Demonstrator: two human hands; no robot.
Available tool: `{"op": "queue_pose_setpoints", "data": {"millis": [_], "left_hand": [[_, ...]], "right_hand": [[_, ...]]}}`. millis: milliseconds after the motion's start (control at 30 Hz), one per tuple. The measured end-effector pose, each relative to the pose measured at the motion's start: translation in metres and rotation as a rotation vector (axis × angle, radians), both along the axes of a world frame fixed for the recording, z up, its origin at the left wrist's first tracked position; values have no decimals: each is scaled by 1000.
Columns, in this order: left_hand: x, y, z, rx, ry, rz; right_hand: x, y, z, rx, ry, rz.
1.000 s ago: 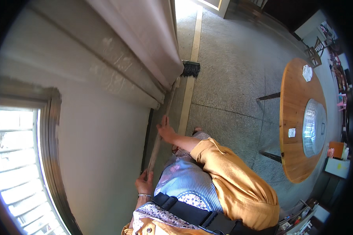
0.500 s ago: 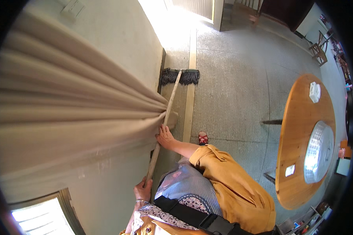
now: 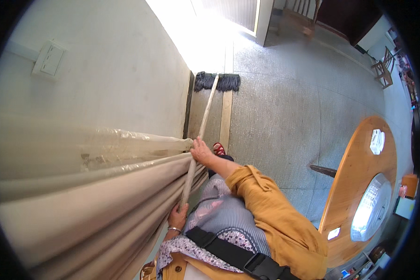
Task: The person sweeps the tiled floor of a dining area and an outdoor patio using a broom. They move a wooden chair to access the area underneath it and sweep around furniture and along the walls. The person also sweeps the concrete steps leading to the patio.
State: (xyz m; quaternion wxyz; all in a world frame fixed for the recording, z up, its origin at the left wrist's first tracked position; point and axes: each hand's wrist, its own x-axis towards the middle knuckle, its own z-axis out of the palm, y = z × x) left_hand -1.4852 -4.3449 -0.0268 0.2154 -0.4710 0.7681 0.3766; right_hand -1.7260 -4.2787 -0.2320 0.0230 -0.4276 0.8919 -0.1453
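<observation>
A mop (image 3: 208,112) with a pale wooden handle stretches ahead of me. Its wide dark string head (image 3: 217,83) lies flat on the floor by the foot of the left wall. My right hand (image 3: 201,151) is closed around the middle of the handle. Lower down, my left hand (image 3: 178,216), with a bracelet at the wrist, grips the handle near its end. A beige curtain (image 3: 98,200) hangs at my left, and its folds come right beside both hands and the handle.
A round wooden table (image 3: 345,186) with a transparent domed cover (image 3: 371,207) and a white box (image 3: 377,141) stands to the right. A bright doorway (image 3: 210,28) opens ahead. Wooden chairs (image 3: 383,67) stand farther off. A switch plate (image 3: 50,59) is on the left wall. My foot in a red sandal (image 3: 219,149) shows below.
I have moved forward along the wall: the curtain now sits farther back in view and the switch plate has come closer. The mop head stays ahead of me, both hands still on the handle.
</observation>
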Motion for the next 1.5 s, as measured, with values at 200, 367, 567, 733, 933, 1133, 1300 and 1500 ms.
{"op": "queue_pose_setpoints", "data": {"millis": [200, 367, 567, 733, 933, 1133, 1300, 1500], "left_hand": [[-71, -30, -66, -159, 367, -222], [-96, -54, -62, 213, 429, -92], [-92, -66, -52, 338, 259, 16], [-117, -50, -11, 17, 382, 9], [-192, -21, 86, -67, 935, 371], [-317, -17, 147, -595, 795, 681], [-421, -55, 208, -527, 792, 364], [-541, -69, 230, -406, 828, 86]], "right_hand": [[-102, -8, 13, 61, -184, -29], [-129, -28, 10, 65, -106, -46], [-143, -37, -6, 86, -67, 64], [-182, -37, -3, 24, 80, 177], [-268, -45, 21, -69, -151, 444], [-347, -56, 60, -30, -361, 586], [-413, -56, 94, -136, -458, 368], [-489, 5, 110, -325, -355, 81]]}}
